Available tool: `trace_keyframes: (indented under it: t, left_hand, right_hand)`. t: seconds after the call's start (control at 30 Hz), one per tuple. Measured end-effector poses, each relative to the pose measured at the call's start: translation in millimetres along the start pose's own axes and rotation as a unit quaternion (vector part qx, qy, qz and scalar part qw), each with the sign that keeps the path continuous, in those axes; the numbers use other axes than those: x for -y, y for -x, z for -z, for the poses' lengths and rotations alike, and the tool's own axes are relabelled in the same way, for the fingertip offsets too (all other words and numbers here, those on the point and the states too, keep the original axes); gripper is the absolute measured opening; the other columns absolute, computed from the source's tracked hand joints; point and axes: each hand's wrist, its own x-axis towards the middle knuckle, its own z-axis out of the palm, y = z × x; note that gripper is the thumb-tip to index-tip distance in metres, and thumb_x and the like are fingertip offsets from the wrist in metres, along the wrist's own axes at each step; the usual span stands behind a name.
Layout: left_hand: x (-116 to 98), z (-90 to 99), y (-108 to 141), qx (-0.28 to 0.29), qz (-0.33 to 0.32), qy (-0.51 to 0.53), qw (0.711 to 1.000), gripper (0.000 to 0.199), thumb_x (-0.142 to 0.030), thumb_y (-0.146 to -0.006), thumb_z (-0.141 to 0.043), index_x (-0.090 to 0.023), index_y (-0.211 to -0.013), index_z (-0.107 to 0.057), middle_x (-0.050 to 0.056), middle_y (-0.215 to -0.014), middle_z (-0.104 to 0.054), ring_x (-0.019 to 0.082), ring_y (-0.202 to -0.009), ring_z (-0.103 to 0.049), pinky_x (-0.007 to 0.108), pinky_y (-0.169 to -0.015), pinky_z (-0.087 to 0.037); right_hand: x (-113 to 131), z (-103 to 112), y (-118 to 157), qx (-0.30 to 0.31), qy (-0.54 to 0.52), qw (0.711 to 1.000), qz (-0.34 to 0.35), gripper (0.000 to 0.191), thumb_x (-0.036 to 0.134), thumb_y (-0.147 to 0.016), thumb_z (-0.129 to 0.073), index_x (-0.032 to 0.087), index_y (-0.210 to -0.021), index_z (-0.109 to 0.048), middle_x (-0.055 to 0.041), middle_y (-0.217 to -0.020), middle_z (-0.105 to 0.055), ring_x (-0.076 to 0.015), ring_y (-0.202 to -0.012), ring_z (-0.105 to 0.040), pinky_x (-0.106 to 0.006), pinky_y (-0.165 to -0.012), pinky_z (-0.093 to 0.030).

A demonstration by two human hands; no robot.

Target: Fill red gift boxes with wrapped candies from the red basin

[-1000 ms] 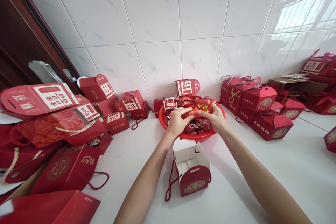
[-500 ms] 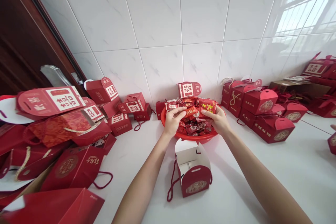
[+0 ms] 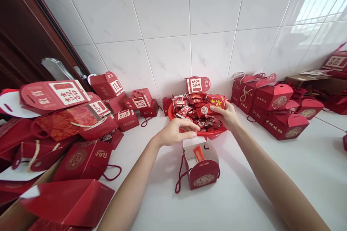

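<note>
Just above the open red gift box [image 3: 205,173], my left hand [image 3: 177,131] is empty, its fingers and thumb apart. A blurred red-orange candy packet [image 3: 198,153] is inside the box's opening, below those fingers. My right hand [image 3: 227,116] is at the right side of a red plastic basin [image 3: 211,134], its thumb pressed on a red candy packet [image 3: 204,110]. The underside of that grip is hidden. A larger red packet with yellow lettering [image 3: 216,101] lies beside its fingers. Many red-wrapped candies [image 3: 189,99] fill the basin.
Red gift boxes [image 3: 81,160] and bags are piled on the left. More closed boxes [image 3: 284,124] stand on the right, near a cardboard carton [image 3: 306,79]. One box [image 3: 197,85] stands behind the basin by the tiled wall [image 3: 168,57]. All rest on a white tabletop [image 3: 244,195].
My left hand has come down from the basin to above the open box and let go of a candy packet, now in the opening. My right hand stays at the basin.
</note>
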Motion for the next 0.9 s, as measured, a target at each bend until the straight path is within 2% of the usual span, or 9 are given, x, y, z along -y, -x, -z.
trace_keyframes:
  t: [0.13,0.2,0.33,0.43,0.5,0.6,0.7,0.83,0.9]
  left_hand:
    - [-17,5.7,12,0.024,0.04,-0.207,0.977,0.022,-0.037,-0.086,-0.063,-0.021,-0.089,-0.077,0.005,-0.095,-0.073,0.021,-0.087,-0.066,0.029,-0.077,-0.049]
    - [-23,9.2,18,0.059,0.072,-0.262,0.961,0.024,-0.041,-0.086,-0.063,-0.021,-0.092,-0.076,0.005,-0.097,-0.072,0.021,-0.088,-0.066,0.029,-0.076,-0.048]
    - [-30,15.8,26,0.124,0.12,-0.246,0.954,0.035,-0.043,-0.081,-0.068,-0.02,-0.107,-0.072,0.006,-0.107,-0.071,0.022,-0.092,-0.068,0.026,-0.075,-0.049]
    - [-32,17.4,28,0.149,0.135,-0.22,0.955,0.035,-0.039,-0.078,-0.071,-0.019,-0.107,-0.069,0.007,-0.108,-0.072,0.022,-0.094,-0.068,0.026,-0.074,-0.05]
    - [-34,17.0,28,0.149,0.138,-0.219,0.954,0.035,-0.037,-0.076,-0.071,-0.02,-0.106,-0.068,0.007,-0.108,-0.071,0.023,-0.095,-0.068,0.026,-0.074,-0.05]
    - [-34,15.7,28,0.152,0.158,-0.227,0.949,0.037,-0.038,-0.076,-0.072,-0.019,-0.108,-0.066,0.007,-0.111,-0.069,0.023,-0.098,-0.067,0.027,-0.075,-0.05]
    - [-32,14.6,28,0.144,0.167,-0.238,0.946,0.037,-0.037,-0.075,-0.072,-0.019,-0.107,-0.065,0.008,-0.111,-0.069,0.024,-0.101,-0.066,0.029,-0.079,-0.05]
    - [-25,12.7,27,0.131,0.147,-0.22,0.955,0.036,-0.031,-0.07,-0.075,-0.021,-0.103,-0.066,0.007,-0.11,-0.068,0.026,-0.106,-0.064,0.033,-0.086,-0.05]
    - [-22,11.6,26,0.137,0.147,-0.195,0.96,0.032,-0.027,-0.069,-0.074,-0.02,-0.099,-0.066,0.006,-0.108,-0.068,0.025,-0.103,-0.065,0.032,-0.082,-0.051]
  right_hand:
    - [3,0,1,0.016,0.019,1.0,-0.017,0.049,0.032,-0.049,-0.095,0.02,-0.09,-0.071,-0.0036,-0.088,-0.078,-0.0247,-0.078,-0.074,-0.037,-0.071,-0.062]
    - [7,-1,4,0.045,0.036,0.998,-0.034,0.049,0.032,-0.05,-0.094,0.02,-0.092,-0.072,-0.0044,-0.089,-0.078,-0.0263,-0.081,-0.075,-0.038,-0.074,-0.061]
    - [20,-8,16,0.167,0.079,0.981,-0.058,0.046,0.032,-0.056,-0.092,0.019,-0.096,-0.073,-0.0052,-0.091,-0.079,-0.0268,-0.086,-0.075,-0.038,-0.078,-0.06]
    - [29,-19,28,0.28,0.128,0.949,-0.072,0.039,0.032,-0.065,-0.089,0.018,-0.098,-0.074,-0.0043,-0.093,-0.078,-0.0231,-0.084,-0.074,-0.034,-0.075,-0.06]
    - [33,-25,36,0.326,0.167,0.928,-0.076,0.036,0.034,-0.068,-0.087,0.017,-0.097,-0.074,-0.004,-0.091,-0.077,-0.0213,-0.08,-0.073,-0.032,-0.071,-0.059]
    - [37,-32,43,0.318,0.192,0.926,-0.061,0.033,0.04,-0.075,-0.083,0.017,-0.096,-0.072,-0.0033,-0.087,-0.075,-0.0193,-0.076,-0.07,-0.03,-0.068,-0.058]
    - [41,-33,47,0.276,0.175,0.943,-0.058,0.031,0.044,-0.082,-0.075,0.02,-0.1,-0.07,-0.0028,-0.091,-0.074,-0.0186,-0.079,-0.069,-0.029,-0.071,-0.056]
    - [48,-33,53,0.202,0.17,0.962,-0.065,0.03,0.041,-0.082,-0.074,0.025,-0.107,-0.068,-0.0013,-0.099,-0.074,-0.0197,-0.087,-0.068,-0.028,-0.072,-0.054]
    - [54,-35,58,0.223,0.186,0.956,-0.052,0.023,0.039,-0.083,-0.073,0.024,-0.101,-0.068,-0.0003,-0.093,-0.072,-0.0183,-0.083,-0.066,-0.027,-0.07,-0.052]
